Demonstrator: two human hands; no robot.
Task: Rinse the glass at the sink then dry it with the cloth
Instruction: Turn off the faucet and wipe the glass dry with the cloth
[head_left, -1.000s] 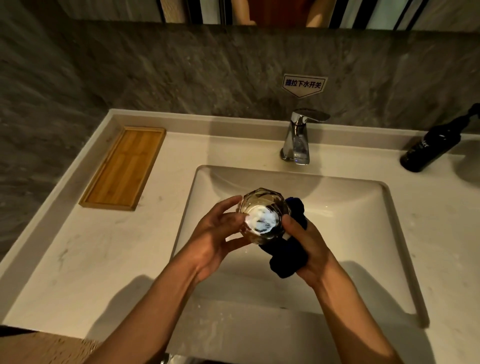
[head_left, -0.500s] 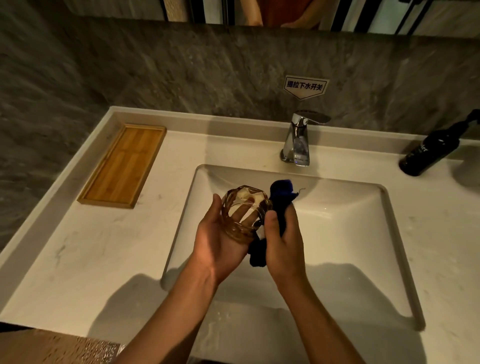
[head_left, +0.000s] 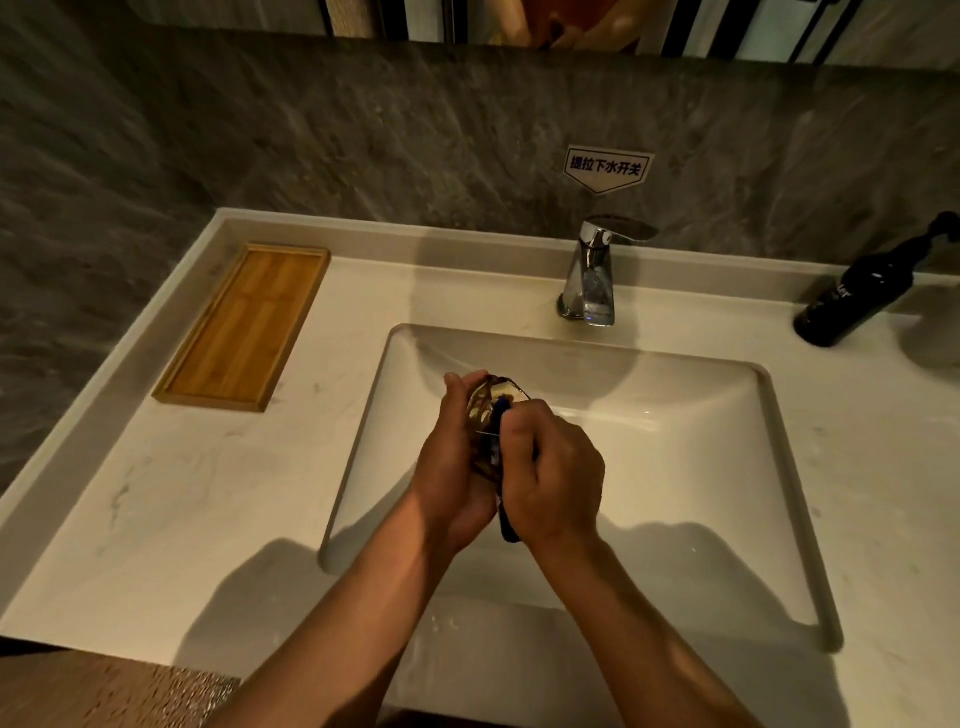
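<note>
One pale surface (head_left: 171, 519) is filling most of the view, backed by a grey stone wall (head_left: 363, 135) and carrying a rectangular sink (head_left: 691, 467) sunk into it right of centre. A person's two bare forearms are reaching up from the bottom edge and meeting over the left part of the basin. On the surface to the left of the sink, a shallow wooden tray (head_left: 244, 327) is lying well apart from the hands. At the far right, a dark pump bottle (head_left: 857, 296) is standing on the surface. A chrome tap (head_left: 592, 275) is standing behind the basin's back rim, with no water visibly running from it, and a small sign (head_left: 608, 169) with printed characters is sticking to the wall just above it. The left hand (head_left: 452, 467) is curling around the glass (head_left: 483, 410), cupping it from the left with the fingers wrapped against its side, so the glass is being held above the basin and touching neither the sink nor the surface. The right hand (head_left: 553, 467) is closing into a loose fist on the dark blue cloth (head_left: 509, 525), pressing it against the right side of the glass; only thin strips of the cloth are showing between the two hands and below the right palm.
</note>
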